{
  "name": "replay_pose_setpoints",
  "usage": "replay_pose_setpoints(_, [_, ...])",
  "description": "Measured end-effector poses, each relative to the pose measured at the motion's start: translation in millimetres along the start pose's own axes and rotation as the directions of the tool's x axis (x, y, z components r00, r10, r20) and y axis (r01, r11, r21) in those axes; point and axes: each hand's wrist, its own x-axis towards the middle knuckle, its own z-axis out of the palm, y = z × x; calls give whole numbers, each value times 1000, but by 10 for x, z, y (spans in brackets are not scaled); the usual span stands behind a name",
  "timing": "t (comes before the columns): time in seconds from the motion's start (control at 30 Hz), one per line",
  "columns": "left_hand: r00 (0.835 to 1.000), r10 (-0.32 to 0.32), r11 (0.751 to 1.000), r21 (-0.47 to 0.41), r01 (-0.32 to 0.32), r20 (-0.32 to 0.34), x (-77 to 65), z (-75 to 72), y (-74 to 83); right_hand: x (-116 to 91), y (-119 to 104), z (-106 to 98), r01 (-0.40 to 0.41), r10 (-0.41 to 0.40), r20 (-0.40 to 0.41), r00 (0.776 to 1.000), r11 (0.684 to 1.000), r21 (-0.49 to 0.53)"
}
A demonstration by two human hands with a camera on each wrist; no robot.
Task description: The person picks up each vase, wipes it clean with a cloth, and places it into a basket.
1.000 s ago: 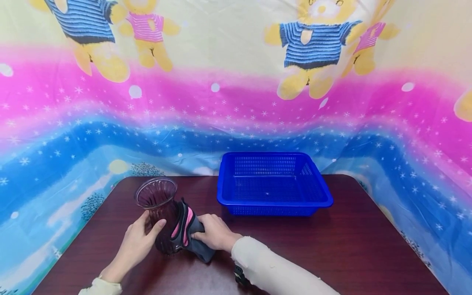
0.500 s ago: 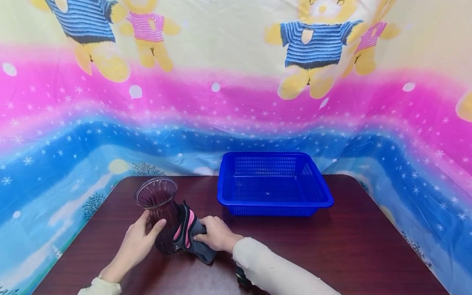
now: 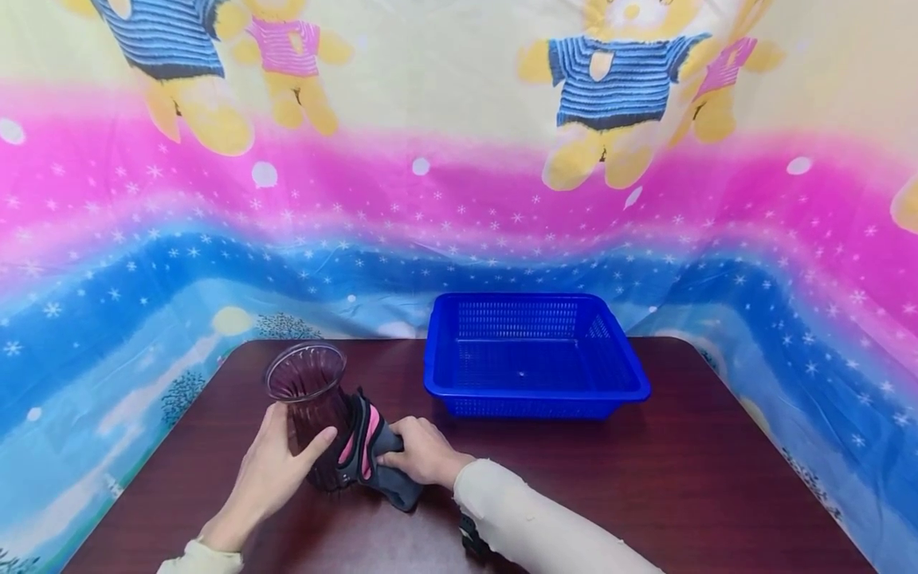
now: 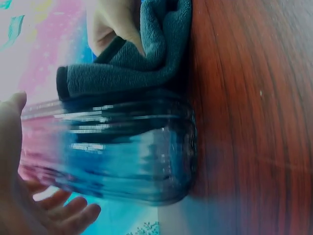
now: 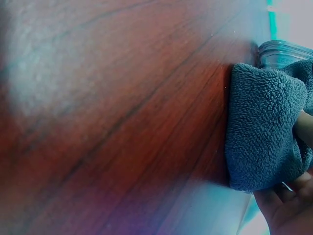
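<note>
A purple ribbed glass vase with a flared rim stands on the table at left of centre. My left hand is around its neck, thumb on the near side and fingers on the far side; in the left wrist view those fingers show loosely bent beyond the glass. My right hand grips a folded grey terry cloth with pink and black edging and presses it against the vase's right side. In the right wrist view the cloth hides most of the vase.
A blue perforated plastic basket sits at the back of the dark red wooden table, right of the vase. A printed curtain hangs close behind the table. A dark band shows under the right sleeve.
My left hand has shifted slightly to the right, its thumb farther across the vase. The right hand and the cloth have barely moved along the vase's side.
</note>
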Motion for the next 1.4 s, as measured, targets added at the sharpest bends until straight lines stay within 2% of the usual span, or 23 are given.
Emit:
replay_pose_setpoints(0.13, [998, -59, 998, 29, 60, -34, 0, 29, 69, 1, 0, -6, 1, -1, -6, 1000, 1000, 1])
replay_pose_setpoints(0.27, [995, -88, 995, 43, 91, -56, 2, 58, 108, 0, 2, -3, -6, 6, -3, 1000, 1000, 13])
replay_pose_setpoints(0.5, [995, -64, 997, 46, 68, -81, 0, 68, 89, 0, 10, 1, 1, -1, -8, 1000, 1000, 12])
replay_pose_setpoints(0.67, [998, -19, 1000, 23, 20, -54, 9, 29, 55, -4, 13, 5, 3, -3, -7, 1000, 1000, 13])
replay_pose_setpoints(0.8, [1000, -15, 1000, -18, 15, -11, 32, -17, 22, -5, 16, 11, 12, -12, -14, 1000, 1000, 2])
replay_pose_setpoints(1.07, [995, 14, 985, -174, 4, 99, 96, -63, -64, -5, 27, 17, 14, -14, -13, 1000, 1000, -4])
replay_pose_setpoints(1.4, [990, 72, 969, -245, -41, 119, 144, -44, -184, -10, 25, 15, 21, -21, -19, 1000, 1000, -2])
